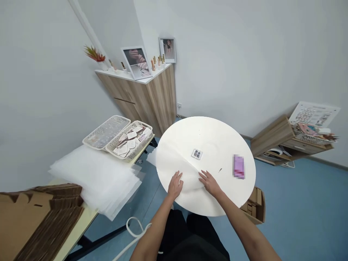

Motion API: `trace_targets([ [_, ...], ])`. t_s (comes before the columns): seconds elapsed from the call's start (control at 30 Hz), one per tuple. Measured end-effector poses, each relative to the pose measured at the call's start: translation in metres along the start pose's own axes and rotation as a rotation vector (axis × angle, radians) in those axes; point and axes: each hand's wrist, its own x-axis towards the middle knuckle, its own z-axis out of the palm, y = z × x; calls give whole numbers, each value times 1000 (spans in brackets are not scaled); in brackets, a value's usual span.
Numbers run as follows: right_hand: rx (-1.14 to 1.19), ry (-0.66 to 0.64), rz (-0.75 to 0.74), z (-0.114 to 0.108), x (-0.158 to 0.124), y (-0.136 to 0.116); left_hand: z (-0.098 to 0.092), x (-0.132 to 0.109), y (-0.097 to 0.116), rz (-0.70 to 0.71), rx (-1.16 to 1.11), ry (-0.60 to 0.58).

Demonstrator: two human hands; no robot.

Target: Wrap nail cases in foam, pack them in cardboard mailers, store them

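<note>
A thin white foam sheet (174, 159) lies across the left part of the round white table (217, 134), its left corner hanging past the table edge. My left hand (175, 185) rests on the sheet near the table's front left, fingers spread. On the sheet's right edge is my right hand (210, 183), its fingers apart and lying flat. Just beyond the hands sits a small clear packet with dark pieces (197, 154). A purple, pixelated item (239, 166) lies at the table's right, with a small dark mark between it and the packet.
On the left table stand two white baskets (130, 141), one holding cards, beside stacked white foam sheets (98, 177) and flattened brown cardboard (35, 221). A box of small cartons (254, 204) is on the floor at right. A wooden cabinet (160, 94) stands behind.
</note>
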Motion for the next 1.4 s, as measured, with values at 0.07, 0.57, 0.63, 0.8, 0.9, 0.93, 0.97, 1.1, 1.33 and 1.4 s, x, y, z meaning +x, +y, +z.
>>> trace_targets([
  [0.07,37,-59,48,11,-10,-6,10,-1,-4,-36,-10,-2],
  [0.57,200,-36,123,17,26,-57,-13,46,-45,112,446,-141],
  [0.63,200,43,303,15,40,-47,-21,54,-55,153,462,-163],
  [0.8,386,102,687,30,78,-29,-30,64,-63,190,461,-185],
  [0.9,527,78,760,42,97,-36,-35,67,-64,215,468,-203],
  [0.93,543,70,792,44,102,-39,-37,69,-65,226,473,-211],
  [0.97,543,74,823,45,106,-43,-39,71,-66,237,479,-217],
  [1.1,518,212,897,43,115,-50,-47,79,-73,278,491,-242],
  [1.33,650,272,892,43,112,-46,-50,83,-77,287,453,-252],
  [1.4,538,329,842,40,108,-40,-48,80,-71,264,448,-256],
])
